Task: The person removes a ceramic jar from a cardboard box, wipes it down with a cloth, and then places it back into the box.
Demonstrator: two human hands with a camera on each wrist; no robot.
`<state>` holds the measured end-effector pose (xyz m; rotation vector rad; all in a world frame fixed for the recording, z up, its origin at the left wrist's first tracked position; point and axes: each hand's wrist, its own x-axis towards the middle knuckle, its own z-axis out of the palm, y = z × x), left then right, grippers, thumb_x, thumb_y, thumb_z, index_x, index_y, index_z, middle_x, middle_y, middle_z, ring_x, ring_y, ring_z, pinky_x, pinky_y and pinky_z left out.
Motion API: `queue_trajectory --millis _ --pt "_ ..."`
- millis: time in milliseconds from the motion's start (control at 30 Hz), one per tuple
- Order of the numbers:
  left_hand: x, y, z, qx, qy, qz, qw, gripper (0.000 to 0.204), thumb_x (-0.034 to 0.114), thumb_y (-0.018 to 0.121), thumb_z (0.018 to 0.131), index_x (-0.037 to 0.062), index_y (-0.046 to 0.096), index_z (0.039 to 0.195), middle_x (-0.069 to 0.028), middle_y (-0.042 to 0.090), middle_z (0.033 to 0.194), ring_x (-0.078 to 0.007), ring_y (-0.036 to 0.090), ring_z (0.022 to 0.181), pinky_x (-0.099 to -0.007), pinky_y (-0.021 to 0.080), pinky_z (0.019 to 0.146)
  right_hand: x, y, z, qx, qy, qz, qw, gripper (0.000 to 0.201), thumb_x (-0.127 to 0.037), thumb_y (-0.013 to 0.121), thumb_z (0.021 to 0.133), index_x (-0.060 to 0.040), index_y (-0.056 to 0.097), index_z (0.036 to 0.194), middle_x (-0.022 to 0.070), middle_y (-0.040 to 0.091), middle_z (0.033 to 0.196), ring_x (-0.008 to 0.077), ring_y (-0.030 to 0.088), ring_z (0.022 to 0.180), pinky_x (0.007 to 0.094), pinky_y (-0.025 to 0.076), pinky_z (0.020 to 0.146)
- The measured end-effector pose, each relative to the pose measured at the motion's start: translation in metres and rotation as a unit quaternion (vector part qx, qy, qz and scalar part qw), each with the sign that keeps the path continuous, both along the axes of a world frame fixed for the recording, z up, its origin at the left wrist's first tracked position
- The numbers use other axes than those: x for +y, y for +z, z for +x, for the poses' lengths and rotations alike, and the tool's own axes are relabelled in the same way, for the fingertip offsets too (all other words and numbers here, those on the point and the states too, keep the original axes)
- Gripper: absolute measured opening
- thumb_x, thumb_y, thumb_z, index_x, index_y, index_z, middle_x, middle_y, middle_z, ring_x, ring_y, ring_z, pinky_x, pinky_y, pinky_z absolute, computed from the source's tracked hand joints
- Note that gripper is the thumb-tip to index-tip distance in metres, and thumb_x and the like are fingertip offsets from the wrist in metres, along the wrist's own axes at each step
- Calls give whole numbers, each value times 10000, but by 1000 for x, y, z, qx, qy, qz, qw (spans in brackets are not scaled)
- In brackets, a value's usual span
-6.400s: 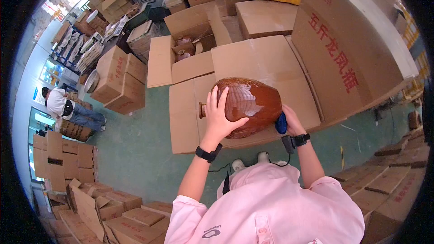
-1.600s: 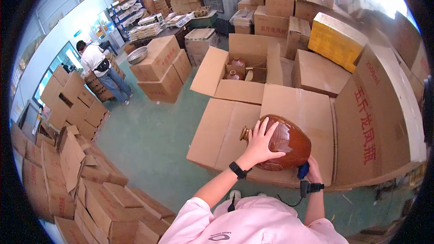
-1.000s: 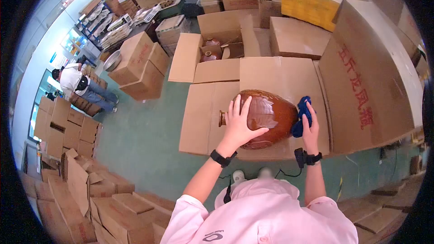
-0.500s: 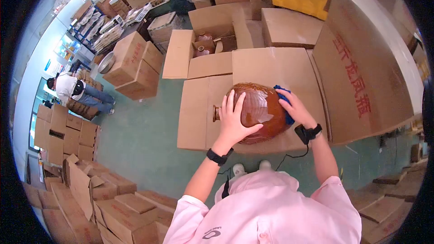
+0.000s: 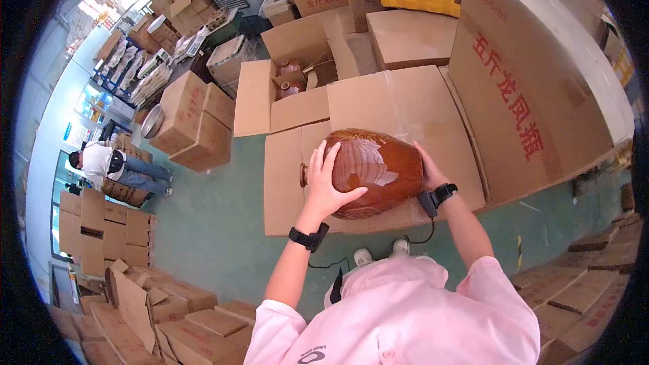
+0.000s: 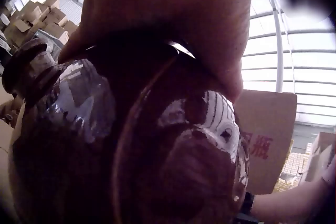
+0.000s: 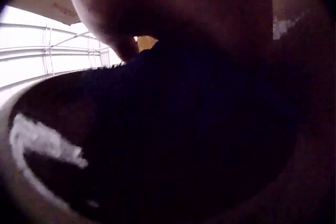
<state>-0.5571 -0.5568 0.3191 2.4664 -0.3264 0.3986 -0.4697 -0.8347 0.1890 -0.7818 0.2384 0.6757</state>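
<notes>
A glossy brown ceramic jar lies on its side on a large cardboard box, its narrow neck pointing left. My left hand holds the jar near the shoulder, fingers spread over its upper side and thumb along the near side. At the base end, my right hand holds a dark blue cloth against the glaze. In the head view that cloth is hidden behind the hand and jar; the right wrist view shows it, very dark, under the palm. Dragon-like relief is faint on the jar.
An open carton behind holds similar brown jars. A tall printed box stands at the right. Stacked cartons and a metal bowl are at the left, where another person bends over.
The right hand, with the blue cloth, moves from the base's upper edge round to its near side, after being lower and then apart earlier. The left hand keeps its hold; the head view shifts.
</notes>
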Motion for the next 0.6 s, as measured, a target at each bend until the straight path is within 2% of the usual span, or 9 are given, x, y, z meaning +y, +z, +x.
queue_trajectory --millis 100,200,267,300,367,400,500,600 --pt "2 1 2 19 -12 -9 1000 1042 435 871 584 139 390 1460 -210 283 1534 -390 307 1399 -512 282 1133 3 -4 -11 -8 -26 43 999 585 -535 479 974 -71 570 1318 82 597 1318 231 570 1187 416 437 1042" --pt "5 6 15 28 -30 -17 999 1030 422 874 582 134 403 1451 -209 294 1529 -383 326 1394 -499 302 1129 7 3 -18 23 -64 23 997 563 -525 469 983 -71 583 1295 73 623 1277 220 595 1146 396 479 995" --pt "9 6 22 31 -38 -20 999 1013 411 874 586 124 415 1442 -211 310 1520 -376 350 1385 -482 316 1129 5 -26 -12 18 -80 32 996 534 -506 464 991 -70 596 1270 65 647 1232 212 621 1093 383 508 949" --pt "12 4 28 38 -38 -28 998 1012 409 874 588 121 414 1443 -213 316 1516 -373 354 1384 -476 318 1130 7 -24 -13 16 -87 37 995 519 -496 462 995 -70 602 1257 62 659 1209 208 634 1067 376 522 926" --pt "17 1 39 52 -39 -43 997 1012 405 872 591 115 411 1444 -216 328 1508 -365 362 1380 -465 321 1131 3 -21 -21 -10 -82 41 996 484 -459 440 1013 -74 593 1263 64 640 1246 216 613 1113 403 476 994" --pt "18 2 43 64 -31 -43 997 987 392 867 616 79 413 1435 -218 355 1488 -350 373 1375 -443 326 1131 3 -14 -24 -24 -79 43 996 467 -441 429 1021 -76 589 1266 65 631 1265 220 602 1136 417 452 1028" --pt "24 -9 59 63 -33 -86 994 984 450 865 619 104 428 1430 -228 346 1497 -384 367 1369 -487 327 1120 7 -6 -34 1 -90 36 995 416 -406 434 1023 -84 605 1224 57 663 1198 209 625 1091 398 477 995" --pt "23 -10 71 72 -27 -87 993 974 451 862 639 66 429 1422 -221 379 1472 -369 394 1351 -461 345 1115 9 -6 -41 44 -134 47 989 383 -378 439 1021 -87 611 1201 68 669 1176 215 627 1086 396 485 981"
